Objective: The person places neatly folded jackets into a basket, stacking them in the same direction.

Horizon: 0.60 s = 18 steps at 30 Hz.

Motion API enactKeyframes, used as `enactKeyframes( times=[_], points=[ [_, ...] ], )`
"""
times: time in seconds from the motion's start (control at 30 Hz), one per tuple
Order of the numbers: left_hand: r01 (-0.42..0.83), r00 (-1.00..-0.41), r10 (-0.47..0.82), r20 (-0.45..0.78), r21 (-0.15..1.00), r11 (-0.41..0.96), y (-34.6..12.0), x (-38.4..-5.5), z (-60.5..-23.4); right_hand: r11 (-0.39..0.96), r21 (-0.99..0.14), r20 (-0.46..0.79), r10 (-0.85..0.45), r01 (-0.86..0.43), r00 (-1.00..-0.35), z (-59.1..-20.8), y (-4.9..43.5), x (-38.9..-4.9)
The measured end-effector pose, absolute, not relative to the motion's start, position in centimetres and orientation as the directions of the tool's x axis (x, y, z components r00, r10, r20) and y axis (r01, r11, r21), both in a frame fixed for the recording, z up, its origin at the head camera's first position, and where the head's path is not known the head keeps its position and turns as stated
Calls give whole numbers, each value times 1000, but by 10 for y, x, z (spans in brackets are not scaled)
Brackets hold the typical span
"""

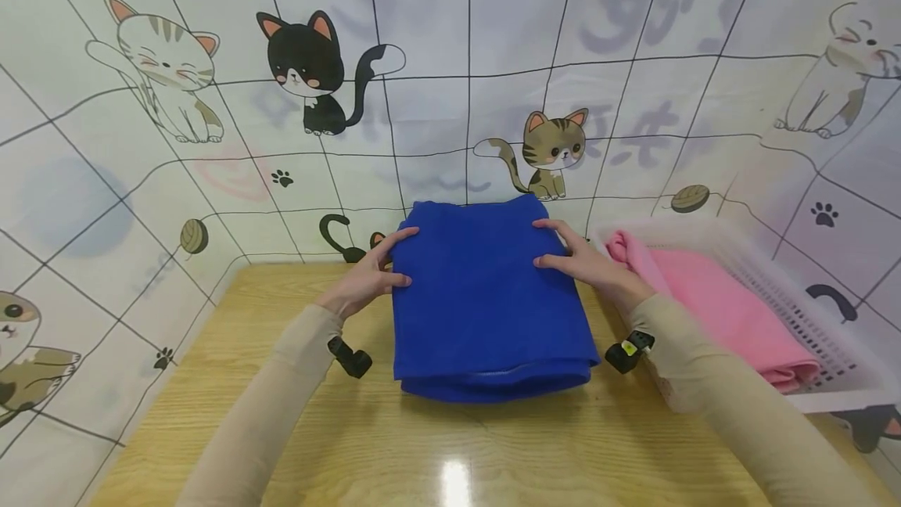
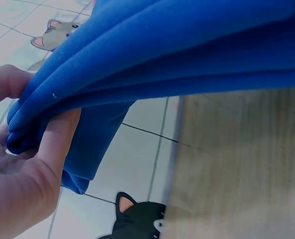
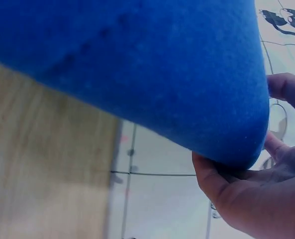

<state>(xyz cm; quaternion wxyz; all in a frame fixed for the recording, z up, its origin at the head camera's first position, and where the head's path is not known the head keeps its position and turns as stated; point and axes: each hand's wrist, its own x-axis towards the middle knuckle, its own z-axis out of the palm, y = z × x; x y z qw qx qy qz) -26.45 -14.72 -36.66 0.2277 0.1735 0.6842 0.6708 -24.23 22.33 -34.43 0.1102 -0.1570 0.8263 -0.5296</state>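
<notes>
A folded blue cloth (image 1: 486, 296), several layers thick, is held up between the two hands over the table, its far end close to the wall. My left hand (image 1: 364, 280) grips its left edge, thumb on one side and fingers on the other. In the left wrist view, stacked folds of the cloth (image 2: 152, 59) run between thumb and fingers. On the opposite edge my right hand (image 1: 590, 263) holds the cloth the same way. The right wrist view shows a rounded fold (image 3: 222, 119) between that hand's thumb and fingers. Its near edge hangs in a loose double fold.
To the right stands a white plastic basket (image 1: 855, 390) with a folded pink cloth (image 1: 725, 303) inside, partly behind the right forearm. The wooden table (image 1: 338, 436) meets a wall covering (image 1: 436, 45) printed with cats and grid lines. Both wrists carry small black cameras.
</notes>
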Motion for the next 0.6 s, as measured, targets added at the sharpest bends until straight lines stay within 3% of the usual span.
enactKeyframes(
  times=[0.37,0.6],
  points=[
    [-48,-830,554,-65,998,45,-122,-270,-343,482,-873,-93,-300,-66,-950,-314,243,-240],
    [-54,-821,567,-68,998,42,-107,-273,-340,514,-852,-73,-316,-105,-946,-306,252,-236]
  ],
)
